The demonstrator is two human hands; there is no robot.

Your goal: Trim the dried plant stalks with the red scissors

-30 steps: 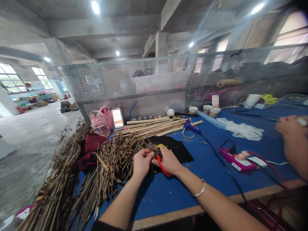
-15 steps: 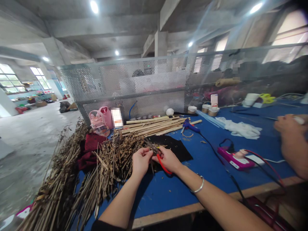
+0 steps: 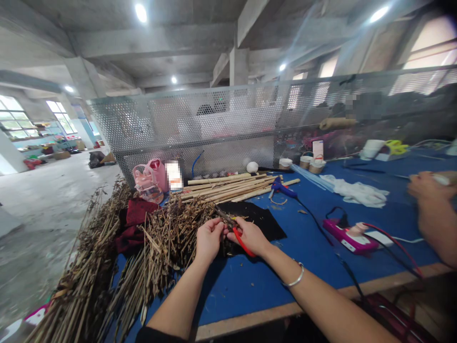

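Observation:
My right hand is closed around red-handled scissors, whose dark blades point up and left over the dried plants. Right beside it, my left hand is closed in a pinch, thumb against fingers. What sits in that pinch is too small to make out. A heap of dried brown plant stems lies to the left of and behind both hands. Under part of the heap and the hands spreads a black cloth on the blue table.
Behind lie pale wooden sticks and a blue glue gun. A purple power strip with cords is at right, near white gloves and another person's hand. A pink jug stands by the mesh partition.
The thin stem piece that hung below my fingers no longer shows there. My hands have barely shifted, and the scissors stay in my right hand.

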